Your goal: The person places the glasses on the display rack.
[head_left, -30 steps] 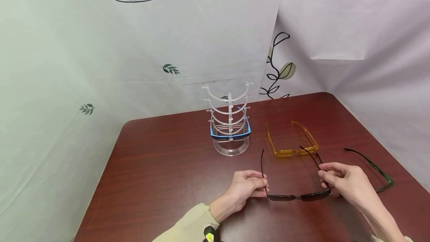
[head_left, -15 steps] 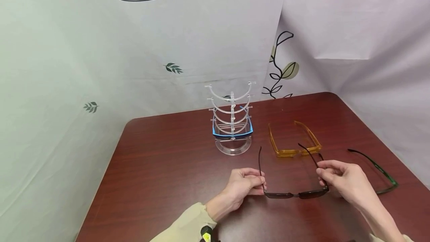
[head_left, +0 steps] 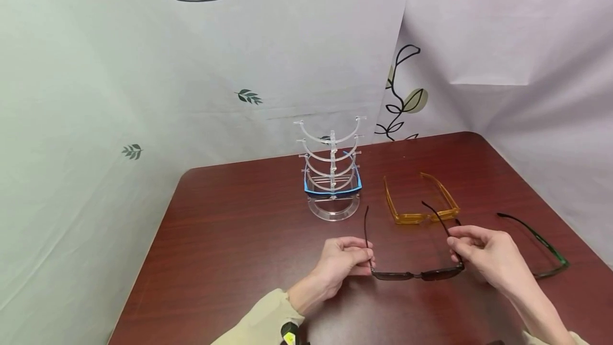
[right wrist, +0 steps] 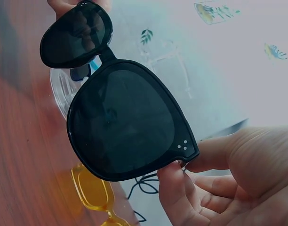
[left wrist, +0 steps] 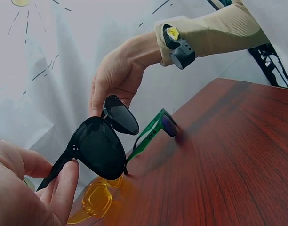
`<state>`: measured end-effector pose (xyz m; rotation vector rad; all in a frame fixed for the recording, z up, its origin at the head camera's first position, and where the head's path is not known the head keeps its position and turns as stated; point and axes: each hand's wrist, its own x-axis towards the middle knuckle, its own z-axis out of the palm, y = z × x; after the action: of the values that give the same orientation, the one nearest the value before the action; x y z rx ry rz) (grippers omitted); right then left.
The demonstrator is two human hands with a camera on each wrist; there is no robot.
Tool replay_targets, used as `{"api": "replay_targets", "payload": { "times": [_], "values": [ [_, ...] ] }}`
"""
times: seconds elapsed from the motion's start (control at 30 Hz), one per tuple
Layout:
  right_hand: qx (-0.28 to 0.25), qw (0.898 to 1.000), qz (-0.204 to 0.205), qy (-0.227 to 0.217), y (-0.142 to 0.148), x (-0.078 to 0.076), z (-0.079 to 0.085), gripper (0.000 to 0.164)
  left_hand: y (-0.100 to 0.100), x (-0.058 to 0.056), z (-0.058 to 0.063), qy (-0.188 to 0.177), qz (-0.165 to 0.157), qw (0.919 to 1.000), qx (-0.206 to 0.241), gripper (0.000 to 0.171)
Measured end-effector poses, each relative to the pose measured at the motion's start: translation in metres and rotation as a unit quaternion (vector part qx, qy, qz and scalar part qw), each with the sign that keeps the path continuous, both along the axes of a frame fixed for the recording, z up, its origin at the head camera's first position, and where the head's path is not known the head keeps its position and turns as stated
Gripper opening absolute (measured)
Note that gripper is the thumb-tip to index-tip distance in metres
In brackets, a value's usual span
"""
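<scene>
Black sunglasses with dark lenses are held up between both hands, lenses toward the body and temples spread open, pointing away. My left hand pinches the left temple near its hinge between thumb and fingers. On the other side my right hand pinches the right temple close to the frame. In the right wrist view the big dark lens fills the middle, three small dots at its corner. Behind the sunglasses stands a clear tiered glasses rack, with blue-framed glasses on its lowest tier; the tiers above are bare.
Yellow glasses lie on the red-brown table right of the rack, temples open. Green-framed sunglasses rest farther right, partly hidden by the right hand. A printed white cloth hangs behind the table.
Both hands have drifted slightly left and a little up in the head view, carrying the black sunglasses. The head view has shifted slightly too. The grip looks the same.
</scene>
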<state>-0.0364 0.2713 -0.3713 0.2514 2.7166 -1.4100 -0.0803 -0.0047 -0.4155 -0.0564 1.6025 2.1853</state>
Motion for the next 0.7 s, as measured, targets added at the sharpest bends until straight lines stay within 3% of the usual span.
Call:
{"api": "replay_targets", "payload": {
  "times": [0.33, 0.7],
  "values": [
    [0.020, 1.000, 0.012, 0.019, -0.009, -0.008, 0.004, 0.038, -0.010, -0.002, 0.007, 0.010, 0.010, 0.9999, -0.004, 0.020],
    [0.003, 0.999, 0.022, 0.027, -0.017, -0.013, 0.007, 0.036, -0.019, 0.000, 0.013, 0.006, 0.019, 0.9998, -0.004, 0.017]
  ]
}}
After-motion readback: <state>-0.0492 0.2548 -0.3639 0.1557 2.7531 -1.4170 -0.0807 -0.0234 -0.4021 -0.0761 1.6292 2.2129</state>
